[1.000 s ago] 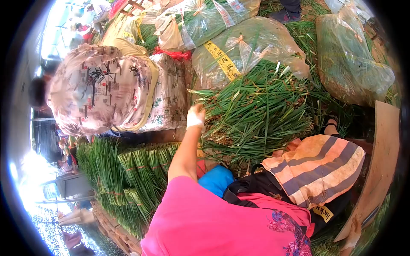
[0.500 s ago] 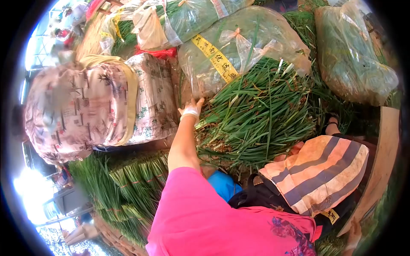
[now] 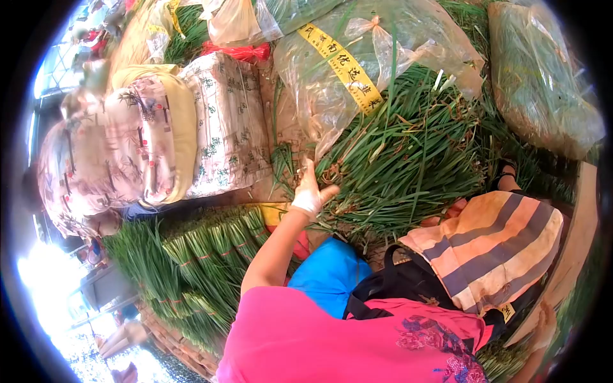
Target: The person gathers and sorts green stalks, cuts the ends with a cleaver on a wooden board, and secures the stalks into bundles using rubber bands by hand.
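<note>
My left hand (image 3: 311, 193), with a whitish wrap around the wrist, is at the left edge of a loose heap of long green stalks (image 3: 408, 153). Its thumb and a finger stand apart, and no held object shows. I cannot clearly make out my right hand; a skin-coloured patch shows beside the striped cloth (image 3: 491, 242), which covers a black bag (image 3: 389, 281). A clear plastic bag with a yellow printed strip (image 3: 345, 67) lies just beyond the heap. Below and left of my hand are tied bundles of green stalks (image 3: 211, 249).
At the left a person in a patterned shirt (image 3: 121, 140) bends beside a wrapped pale package (image 3: 223, 127). A blue bag (image 3: 325, 274) lies by my pink sleeve. Another plastic bag (image 3: 543, 83) stands upper right, above a sandalled foot (image 3: 506, 175) and a board (image 3: 578, 236).
My left hand has turned and, compared with half a second ago, sits lower and further right in view, its fingers pointing upward. The view has shifted, and more of the blue bag shows.
</note>
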Demonstrator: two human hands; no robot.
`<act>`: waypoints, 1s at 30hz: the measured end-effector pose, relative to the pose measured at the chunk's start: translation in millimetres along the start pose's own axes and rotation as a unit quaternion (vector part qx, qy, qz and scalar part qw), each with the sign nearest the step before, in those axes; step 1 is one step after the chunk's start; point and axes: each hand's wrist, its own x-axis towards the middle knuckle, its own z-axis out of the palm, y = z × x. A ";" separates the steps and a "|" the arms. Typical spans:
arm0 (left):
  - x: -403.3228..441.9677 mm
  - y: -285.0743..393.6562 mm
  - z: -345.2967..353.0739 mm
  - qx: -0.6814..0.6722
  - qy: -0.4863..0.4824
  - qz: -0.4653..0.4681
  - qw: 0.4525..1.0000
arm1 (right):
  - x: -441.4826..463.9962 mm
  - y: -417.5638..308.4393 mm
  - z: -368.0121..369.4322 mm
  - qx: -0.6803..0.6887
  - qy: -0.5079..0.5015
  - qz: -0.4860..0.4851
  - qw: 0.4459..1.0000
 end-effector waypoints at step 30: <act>97.6 -47.0 22.3 -0.428 -0.275 -0.156 0.847 | -24.3 -122.7 -9.9 -0.105 0.121 -0.101 0.982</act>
